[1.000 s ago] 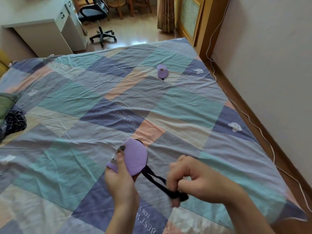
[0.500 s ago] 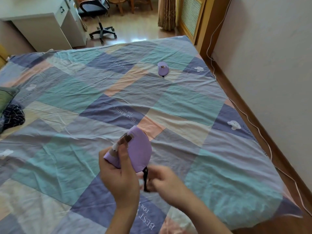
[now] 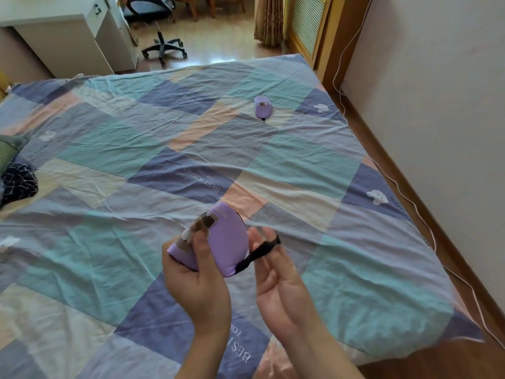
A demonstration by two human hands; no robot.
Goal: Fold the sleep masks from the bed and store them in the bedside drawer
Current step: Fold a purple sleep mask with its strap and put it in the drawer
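My left hand [image 3: 198, 280] grips a folded purple sleep mask [image 3: 228, 240] above the near part of the bed, thumb pressed across its front. The mask's black elastic strap [image 3: 258, 254] runs off its lower right edge and is looped over the fingers of my right hand [image 3: 276, 277], which is held palm up with the fingers spread. A second purple sleep mask [image 3: 263, 106] lies folded on the far right part of the patchwork bedsheet [image 3: 136, 138]. No bedside drawer is in view.
Dark checked fabric [image 3: 17, 181] and a green cushion [image 3: 8, 151] lie at the bed's left edge. A white desk [image 3: 68, 36] and an office chair [image 3: 161, 42] stand beyond the bed. A white cable [image 3: 410, 198] runs along the floor by the right wall.
My right hand had pulled the strap out to the right, then came in under the mask, and now it has opened with the strap looped over its fingers. The mask has risen slightly.
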